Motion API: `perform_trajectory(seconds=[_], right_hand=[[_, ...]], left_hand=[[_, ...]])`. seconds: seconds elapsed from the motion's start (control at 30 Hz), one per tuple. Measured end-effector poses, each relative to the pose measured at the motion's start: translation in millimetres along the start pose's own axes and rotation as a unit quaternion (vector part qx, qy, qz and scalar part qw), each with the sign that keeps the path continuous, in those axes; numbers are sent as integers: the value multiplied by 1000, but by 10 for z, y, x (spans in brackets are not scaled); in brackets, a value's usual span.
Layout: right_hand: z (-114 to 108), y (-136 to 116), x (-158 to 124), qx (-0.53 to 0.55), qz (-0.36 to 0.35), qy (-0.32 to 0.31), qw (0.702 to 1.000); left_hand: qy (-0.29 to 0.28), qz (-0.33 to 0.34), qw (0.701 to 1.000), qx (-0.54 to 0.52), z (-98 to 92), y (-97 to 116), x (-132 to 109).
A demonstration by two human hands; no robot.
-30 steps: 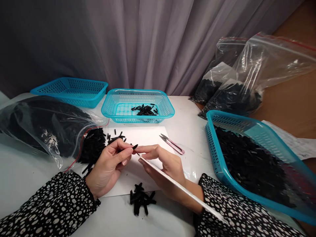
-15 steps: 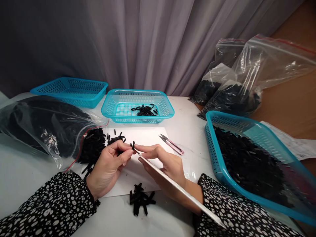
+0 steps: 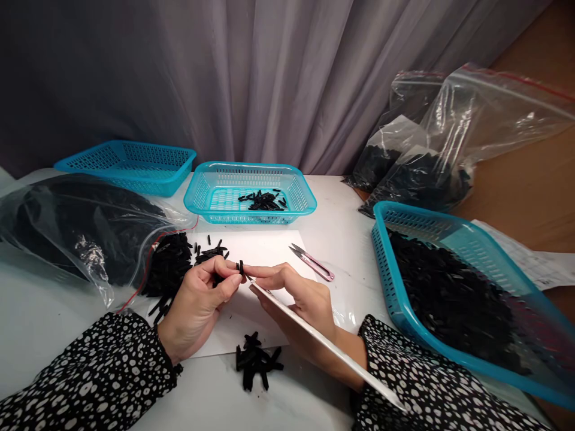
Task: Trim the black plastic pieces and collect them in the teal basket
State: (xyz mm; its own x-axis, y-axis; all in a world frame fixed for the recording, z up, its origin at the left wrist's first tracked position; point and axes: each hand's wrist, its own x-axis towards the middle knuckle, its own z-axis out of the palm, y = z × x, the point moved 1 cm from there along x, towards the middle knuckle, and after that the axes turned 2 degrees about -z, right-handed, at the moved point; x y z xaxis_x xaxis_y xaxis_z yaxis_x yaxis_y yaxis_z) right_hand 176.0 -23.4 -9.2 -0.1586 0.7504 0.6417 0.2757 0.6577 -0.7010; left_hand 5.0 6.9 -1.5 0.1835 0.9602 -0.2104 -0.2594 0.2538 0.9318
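My left hand pinches a small black plastic piece between thumb and fingers over a white sheet of paper. My right hand holds a long thin flat blade whose tip touches the black piece. A small heap of black pieces lies on the paper's near edge between my wrists. More black pieces spill from a clear bag at the left.
Pink thread snips lie on the paper's right side. A teal basket behind holds a few black pieces, another teal basket stands left. A large teal basket full of black pieces sits right, bags beyond.
My left hand has turned the black piece from lying sideways to more upright and brought it closer to the blade tip. The right hand has barely shifted.
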Motion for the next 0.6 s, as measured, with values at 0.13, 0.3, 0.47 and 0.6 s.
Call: perform_trajectory(seconds=[0.13,0.3,0.47,0.6], right_hand=[[10,0,-1,4,3,1,1000],[34,-20,8,-10,-7,24,1000],[59,-56,58,-99,-121,20,987],[82,-63,76,-160,-172,18,972]], left_hand=[[-6,-4,1000,-7,4,-5,0],[0,2,1000,-9,18,1,-7],[11,-25,999,-34,58,22,-60],[-1,-63,997,-53,92,45,-100]])
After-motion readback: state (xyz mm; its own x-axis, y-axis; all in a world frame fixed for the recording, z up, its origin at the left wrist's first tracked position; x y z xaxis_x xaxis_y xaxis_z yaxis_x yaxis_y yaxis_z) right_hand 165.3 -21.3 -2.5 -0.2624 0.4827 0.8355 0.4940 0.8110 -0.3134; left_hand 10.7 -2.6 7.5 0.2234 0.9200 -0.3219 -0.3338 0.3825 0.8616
